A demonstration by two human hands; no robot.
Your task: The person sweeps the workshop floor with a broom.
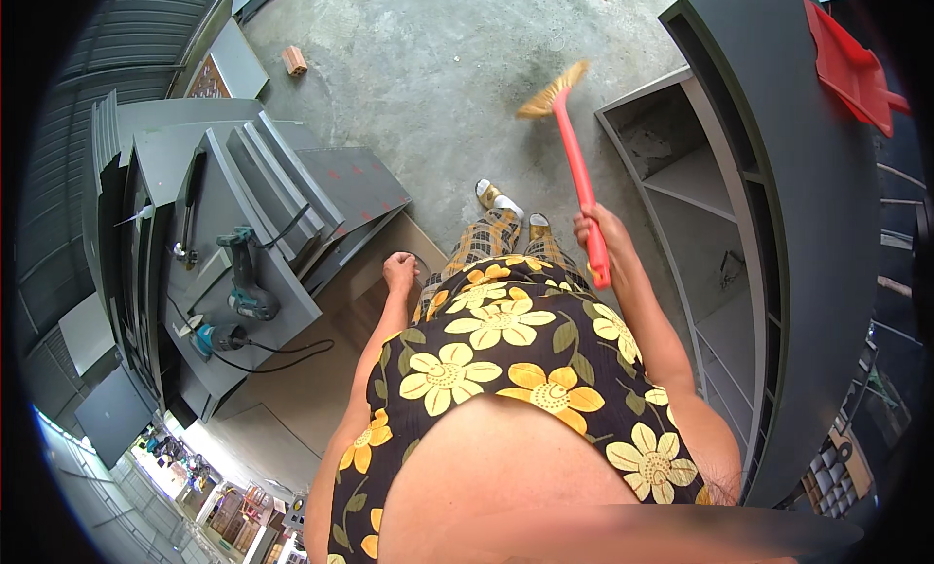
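My right hand [605, 229] is wrapped round the red handle of a broom [574, 154], near the handle's upper end. The broom's tan bristles point away from me, over the concrete floor ahead of my feet. Whether they touch the floor I cannot tell. At my left side hangs my left hand [400, 271], its fingers curled in and nothing visible in them. It is beside a brown board [375, 292] and the stack of grey panels.
Grey panels [360, 180] are stacked at left, bearing a cordless drill [248, 272] and a corded power tool [219, 337]. A dark cabinet [817, 224] with open shelves stands right, a red dustpan [851, 68] on it. A brick [294, 61] lies on the floor [418, 68].
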